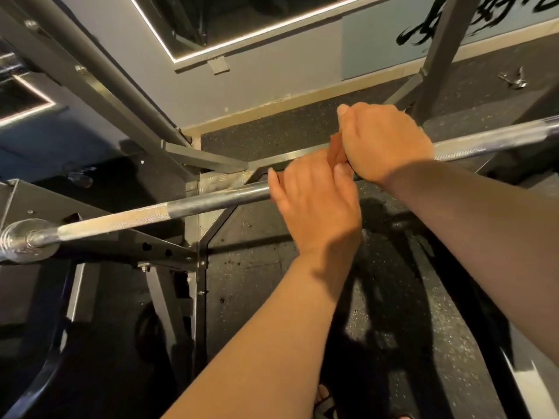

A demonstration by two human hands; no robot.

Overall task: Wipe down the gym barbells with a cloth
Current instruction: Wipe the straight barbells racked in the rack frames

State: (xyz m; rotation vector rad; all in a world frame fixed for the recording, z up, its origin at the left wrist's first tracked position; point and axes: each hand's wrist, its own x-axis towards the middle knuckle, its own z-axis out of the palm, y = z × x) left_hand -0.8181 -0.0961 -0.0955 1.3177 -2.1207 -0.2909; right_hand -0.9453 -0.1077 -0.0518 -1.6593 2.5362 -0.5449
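At the middle of the long silver steel barbell (211,203), the right hand (388,143) curls tightly around a rust-orange cloth (336,152) wrapping it. Just beside, the left hand (314,207) grips the bar, fingers curled over.

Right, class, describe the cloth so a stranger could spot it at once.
Find the long steel barbell crossing the picture. Midway along, the left hand and right hand clasp it. The cloth is the rust-orange strip peeking between them, the only fabric among grey metal.
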